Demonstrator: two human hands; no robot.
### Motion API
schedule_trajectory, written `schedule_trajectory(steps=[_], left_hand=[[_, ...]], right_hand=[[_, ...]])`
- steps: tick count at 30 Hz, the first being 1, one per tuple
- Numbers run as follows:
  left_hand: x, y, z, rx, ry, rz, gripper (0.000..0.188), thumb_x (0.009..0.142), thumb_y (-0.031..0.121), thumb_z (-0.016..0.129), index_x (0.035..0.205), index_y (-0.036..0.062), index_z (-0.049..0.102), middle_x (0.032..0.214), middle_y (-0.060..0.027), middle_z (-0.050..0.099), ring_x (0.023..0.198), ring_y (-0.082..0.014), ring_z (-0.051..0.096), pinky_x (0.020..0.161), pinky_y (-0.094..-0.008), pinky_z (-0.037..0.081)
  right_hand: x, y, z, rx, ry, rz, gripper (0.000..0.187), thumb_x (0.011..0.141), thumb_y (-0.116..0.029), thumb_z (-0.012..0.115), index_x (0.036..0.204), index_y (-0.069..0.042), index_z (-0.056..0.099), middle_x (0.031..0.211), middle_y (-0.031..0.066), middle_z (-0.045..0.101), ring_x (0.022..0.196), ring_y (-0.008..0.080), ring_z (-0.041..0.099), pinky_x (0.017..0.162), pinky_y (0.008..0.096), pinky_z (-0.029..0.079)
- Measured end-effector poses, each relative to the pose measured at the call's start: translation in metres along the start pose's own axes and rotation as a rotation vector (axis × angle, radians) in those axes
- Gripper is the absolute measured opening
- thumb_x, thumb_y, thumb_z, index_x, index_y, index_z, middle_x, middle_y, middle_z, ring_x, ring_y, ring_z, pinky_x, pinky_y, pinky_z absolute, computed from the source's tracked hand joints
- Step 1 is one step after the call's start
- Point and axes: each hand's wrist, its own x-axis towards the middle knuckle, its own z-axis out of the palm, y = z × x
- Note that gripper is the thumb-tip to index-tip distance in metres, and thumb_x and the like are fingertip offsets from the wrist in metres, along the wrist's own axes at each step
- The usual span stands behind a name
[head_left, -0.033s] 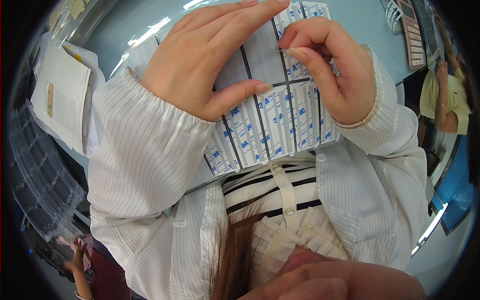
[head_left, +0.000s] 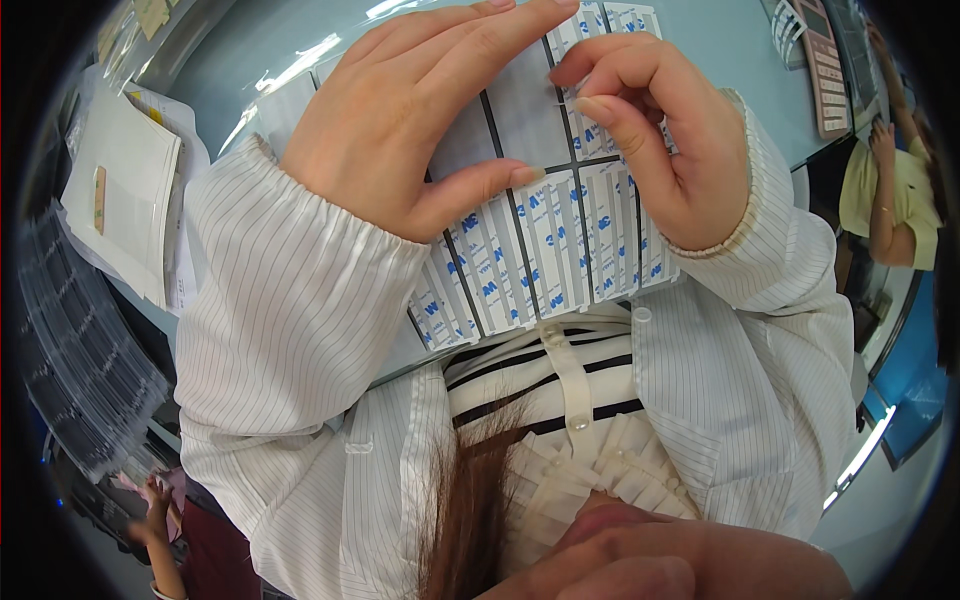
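Observation:
My left hand (head_left: 410, 120) lies over the upper left part of a set of pale panels with its fingers stretched out. Its thumb rests along a panel at the middle. My right hand (head_left: 670, 140) is curled over the upper right panels, thumb and fingers bent close together. A thin pale edge shows by its thumb tip, too small to make out. Lengthwise adhesive strips (head_left: 553, 235) with blue-printed white backing cover the near and right panels. A plain grey-white panel (head_left: 527, 110) shows between my hands. Dark gaps separate the panels.
A stack of white sheets (head_left: 130, 195) lies at the left, with a small tan strip on top. Clear plastic trays (head_left: 85, 340) are piled beyond it. A pink calculator (head_left: 825, 75) is at the far right. Other people sit at both sides.
My right index finger has lifted slightly and moved a little left, away from the thumb. My left hand and the panels have not moved.

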Motion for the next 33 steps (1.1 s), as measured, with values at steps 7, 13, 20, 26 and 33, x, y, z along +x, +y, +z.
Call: schedule_trajectory(steps=[7,13,20,26,33], left_hand=[[-0.001,-0.001,0.001,0.002,0.018,0.022,0.09,0.078,0.03,0.083,0.152,-0.0028,0.043,0.149,-0.0183,0.054,0.132,-0.038,0.056,0.109,-0.0452,0.045],[0.0,0.0,-0.001,0.02,-0.028,-0.008,0.09,0.078,0.03,0.083,0.152,-0.0031,0.043,0.15,-0.0188,0.054,0.132,-0.038,0.056,0.109,-0.0451,0.045],[-0.001,0.0,-0.001,0.01,-0.029,-0.014,0.09,0.078,0.029,0.083,0.152,-0.0031,0.042,0.15,-0.0191,0.053,0.132,-0.0381,0.056,0.109,-0.0452,0.045],[-0.001,-0.001,0.0,0.002,-0.018,-0.007,0.09,0.079,0.03,0.083,0.152,-0.0032,0.042,0.151,-0.0192,0.053,0.132,-0.0384,0.055,0.109,-0.0453,0.044],[0.0,0.0,0.0,0.008,-0.03,-0.005,0.09,0.079,0.03,0.083,0.152,-0.0039,0.042,0.15,-0.02,0.053,0.132,-0.039,0.055,0.11,-0.0454,0.044]], right_hand=[[-0.006,0.001,0.003,0.015,-0.017,0.008,0.01,0.106,0.0,0.049,0.114,0.002,0.054,0.114,0.0123,0.068,0.084,0.0092,0.062,0.075,0.021,0.05],[-0.01,-0.003,-0.001,0.1,-0.04,0.072,0.009,0.106,0.0,0.049,0.114,0.002,0.052,0.113,0.0129,0.067,0.088,0.0099,0.062,0.082,0.0213,0.049],[-0.012,-0.004,-0.002,-0.017,-0.027,0.002,0.01,0.106,0.0,0.048,0.116,0.002,0.052,0.117,0.0139,0.066,0.089,0.0116,0.061,0.082,0.0222,0.05],[-0.012,-0.005,-0.001,-0.103,0.02,-0.069,0.011,0.106,-0.001,0.048,0.117,0.001,0.051,0.124,0.0184,0.068,0.081,0.0107,0.06,0.075,0.0227,0.052],[-0.018,-0.005,0.002,-0.11,-0.031,-0.012,0.011,0.107,-0.003,0.047,0.117,0.001,0.048,0.116,0.0202,0.07,0.075,0.0087,0.057,0.073,0.0234,0.052]])
